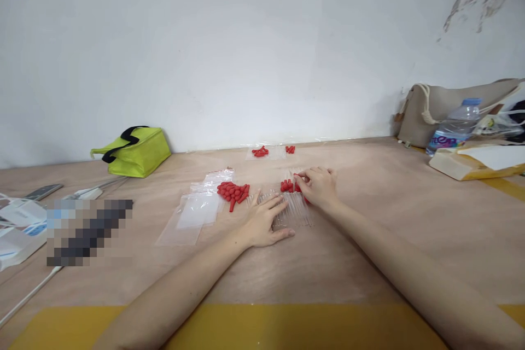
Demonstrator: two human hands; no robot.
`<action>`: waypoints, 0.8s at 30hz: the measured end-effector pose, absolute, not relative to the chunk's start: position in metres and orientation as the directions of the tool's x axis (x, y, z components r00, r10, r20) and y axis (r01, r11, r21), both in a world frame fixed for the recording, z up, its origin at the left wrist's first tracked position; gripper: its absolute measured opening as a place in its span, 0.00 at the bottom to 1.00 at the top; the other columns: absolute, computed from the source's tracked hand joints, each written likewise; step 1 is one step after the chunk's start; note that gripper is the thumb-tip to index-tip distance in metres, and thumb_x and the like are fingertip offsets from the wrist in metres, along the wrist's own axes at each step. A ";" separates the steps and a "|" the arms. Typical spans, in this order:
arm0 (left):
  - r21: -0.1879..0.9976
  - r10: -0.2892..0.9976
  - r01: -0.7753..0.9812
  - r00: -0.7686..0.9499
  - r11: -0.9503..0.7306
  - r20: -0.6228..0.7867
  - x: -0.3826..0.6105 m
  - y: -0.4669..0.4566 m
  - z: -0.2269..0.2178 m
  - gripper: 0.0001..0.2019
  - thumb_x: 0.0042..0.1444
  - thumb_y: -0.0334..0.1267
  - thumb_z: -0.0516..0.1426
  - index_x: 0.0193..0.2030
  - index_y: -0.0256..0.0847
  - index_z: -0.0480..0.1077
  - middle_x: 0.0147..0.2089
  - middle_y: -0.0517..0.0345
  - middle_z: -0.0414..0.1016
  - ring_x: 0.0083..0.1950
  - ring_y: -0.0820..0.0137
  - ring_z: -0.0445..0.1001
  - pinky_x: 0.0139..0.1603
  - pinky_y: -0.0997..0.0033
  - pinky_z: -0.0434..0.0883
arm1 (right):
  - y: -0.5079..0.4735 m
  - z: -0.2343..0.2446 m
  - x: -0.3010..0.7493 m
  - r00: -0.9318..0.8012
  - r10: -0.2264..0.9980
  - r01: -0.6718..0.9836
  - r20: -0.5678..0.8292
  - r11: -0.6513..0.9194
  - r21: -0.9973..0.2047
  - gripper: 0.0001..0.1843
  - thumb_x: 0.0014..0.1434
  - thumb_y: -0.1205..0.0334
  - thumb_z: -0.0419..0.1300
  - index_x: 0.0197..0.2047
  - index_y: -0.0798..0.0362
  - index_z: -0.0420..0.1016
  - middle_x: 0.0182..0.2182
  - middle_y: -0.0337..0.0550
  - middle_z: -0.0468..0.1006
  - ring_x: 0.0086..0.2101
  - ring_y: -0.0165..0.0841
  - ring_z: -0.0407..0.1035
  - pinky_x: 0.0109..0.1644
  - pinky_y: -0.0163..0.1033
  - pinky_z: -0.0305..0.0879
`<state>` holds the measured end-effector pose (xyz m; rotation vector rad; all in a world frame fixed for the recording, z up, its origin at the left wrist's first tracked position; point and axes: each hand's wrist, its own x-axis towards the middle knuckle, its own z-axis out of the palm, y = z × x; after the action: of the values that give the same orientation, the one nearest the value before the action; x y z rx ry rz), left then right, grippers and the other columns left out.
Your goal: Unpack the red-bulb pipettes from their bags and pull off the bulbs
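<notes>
Several thin clear dropper tubes (293,210) lie side by side on the wooden table. Spread over their left part is my left hand (264,221), open, palm down, fingers apart. At the far ends of the tubes, red rubber dropper bulbs (287,186) sit in a short row. My right hand (319,185) is closed there, thumb and fingertips pinching a red dropper bulb (296,175); its fingers partly cover the bulbs beneath. A pile of loose red bulbs (233,192) rests left of the tubes, touching clear zip bags (199,210).
Against the wall lie more red pieces (260,151) on clear plastic. A lime-green bag (141,152) stands at the back left. Phone and packets (20,224) are at the left edge. A water bottle (453,128), beige bag (416,115) and carton (471,164) stand right.
</notes>
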<state>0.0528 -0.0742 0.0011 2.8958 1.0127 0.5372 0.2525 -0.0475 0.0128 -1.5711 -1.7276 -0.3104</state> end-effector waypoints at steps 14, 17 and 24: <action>0.154 0.552 0.708 0.375 -0.689 0.745 0.040 -0.073 0.013 0.16 0.55 0.41 0.51 0.48 0.37 0.63 0.48 0.47 0.67 0.51 0.63 0.63 0.53 0.58 0.59 | -0.092 0.004 0.274 -0.051 0.747 0.637 0.663 0.535 -0.554 0.11 0.57 0.57 0.52 0.36 0.51 0.73 0.29 0.41 0.74 0.32 0.32 0.65 0.39 0.38 0.57; 0.018 0.494 0.682 0.511 -0.731 0.703 0.030 -0.074 0.015 0.11 0.56 0.38 0.51 0.46 0.41 0.66 0.45 0.53 0.70 0.48 0.65 0.65 0.53 0.57 0.57 | -0.102 -0.006 0.267 -0.178 0.720 0.590 0.671 0.623 -0.513 0.08 0.57 0.60 0.53 0.36 0.50 0.73 0.30 0.40 0.75 0.33 0.32 0.65 0.42 0.40 0.57; -0.144 0.402 0.603 0.672 -0.785 0.622 0.021 -0.085 0.008 0.07 0.57 0.36 0.51 0.35 0.43 0.70 0.28 0.62 0.74 0.34 0.71 0.66 0.49 0.59 0.56 | -0.113 -0.008 0.254 -0.294 0.700 0.617 0.651 0.659 -0.429 0.07 0.56 0.62 0.54 0.36 0.49 0.72 0.31 0.41 0.74 0.34 0.33 0.63 0.41 0.41 0.55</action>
<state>0.0208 -0.0851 0.0078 3.1782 0.9895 1.0368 0.2541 -0.1129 -0.0079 -1.0230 -2.0031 0.1192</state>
